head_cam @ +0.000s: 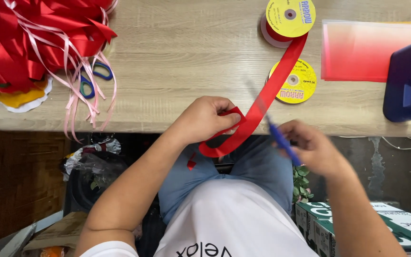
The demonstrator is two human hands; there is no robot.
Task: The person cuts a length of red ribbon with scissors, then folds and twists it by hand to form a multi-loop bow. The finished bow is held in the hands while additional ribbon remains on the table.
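Head view, glossy red ribbon (267,95), looped, left hand (204,119)

Blue tool (281,140) in right hand (312,147): motion-blurred, kind unclear.
Ribbon end: hidden inside left hand (205,119).
Scissors (93,78): mostly covered by pink strands (79,95).
Dark blue stand (407,85): cut off at right edge.
Red bow pile (29,38): cut off far left.
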